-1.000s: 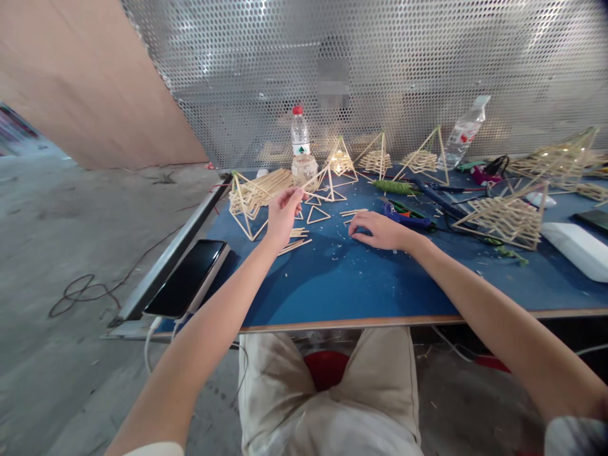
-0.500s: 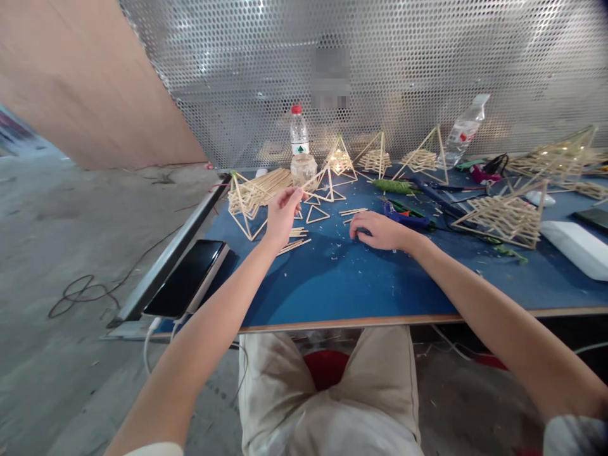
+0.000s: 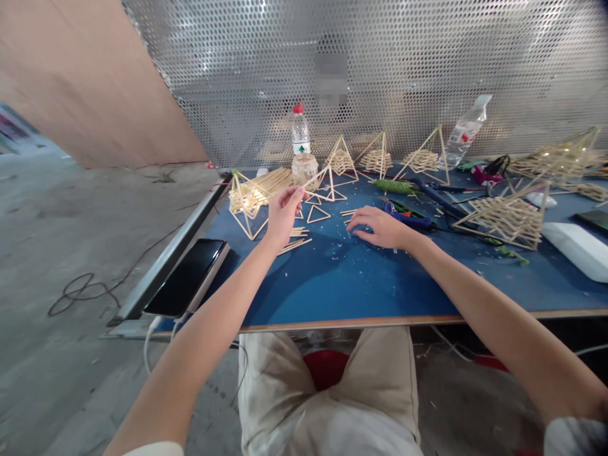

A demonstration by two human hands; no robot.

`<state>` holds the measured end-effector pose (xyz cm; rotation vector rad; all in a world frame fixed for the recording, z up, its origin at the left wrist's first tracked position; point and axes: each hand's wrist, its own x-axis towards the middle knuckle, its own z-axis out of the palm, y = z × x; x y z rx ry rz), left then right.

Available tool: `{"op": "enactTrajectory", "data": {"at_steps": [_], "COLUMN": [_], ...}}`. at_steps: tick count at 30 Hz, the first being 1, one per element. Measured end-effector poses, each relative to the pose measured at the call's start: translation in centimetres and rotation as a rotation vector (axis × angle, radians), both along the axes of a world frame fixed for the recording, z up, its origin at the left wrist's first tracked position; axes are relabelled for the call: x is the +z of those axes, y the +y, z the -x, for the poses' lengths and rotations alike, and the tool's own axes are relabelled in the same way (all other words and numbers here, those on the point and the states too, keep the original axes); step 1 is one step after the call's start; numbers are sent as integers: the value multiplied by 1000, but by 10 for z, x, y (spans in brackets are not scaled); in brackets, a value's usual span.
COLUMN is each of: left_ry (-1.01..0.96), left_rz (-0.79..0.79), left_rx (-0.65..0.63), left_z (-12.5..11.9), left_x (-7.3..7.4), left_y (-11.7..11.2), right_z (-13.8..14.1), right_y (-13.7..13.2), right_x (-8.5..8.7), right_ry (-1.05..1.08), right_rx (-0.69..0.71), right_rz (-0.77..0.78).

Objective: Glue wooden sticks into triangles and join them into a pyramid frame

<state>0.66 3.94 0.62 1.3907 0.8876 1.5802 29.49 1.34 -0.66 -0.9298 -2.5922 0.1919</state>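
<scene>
As the right hand (image 3: pixel 380 228) lies splayed, left-hand fingers (image 3: pixel 295 196) pinch a stick (image 3: pixel 315 180) slanting up-right.

Phone (image 3: pixel 187 278) lying at the near-left edge of the table (image 3: pixel 361 285). Water bottle (image 3: pixel 299 132) standing far centre against the mesh panel (image 3: pixel 427 63). Second bottle (image 3: pixel 464 132) leaning far right, small stick pyramids (image 3: pixel 377 158) sitting between them. Green roll (image 3: pixel 394 186) and blue glue gun (image 3: pixel 408 218) lying centre-right, with a large stick frame (image 3: pixel 508 215) sitting to their right. White block (image 3: pixel 577 247) resting at the right edge. Cable (image 3: pixel 85 291) lying looped on the floor, left.
</scene>
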Motion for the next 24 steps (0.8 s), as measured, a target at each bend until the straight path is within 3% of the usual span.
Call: {"op": "enactTrajectory", "data": {"at_steps": [8, 20, 24], "left_ry": [1, 36, 29], "left_rz": [-14, -16, -8], "left_rx": [5, 4, 2], "left_z": [0, 1, 1], "left_x": [-1, -3, -4], "left_y": [1, 3, 4], "right_z": [0, 8, 10], "right_y": [-2, 0, 0], "right_x": [3, -7, -9], "right_ry": [89, -39, -35], "right_rx": [-103, -31, -109], "right_rz": [-127, 12, -23]}}
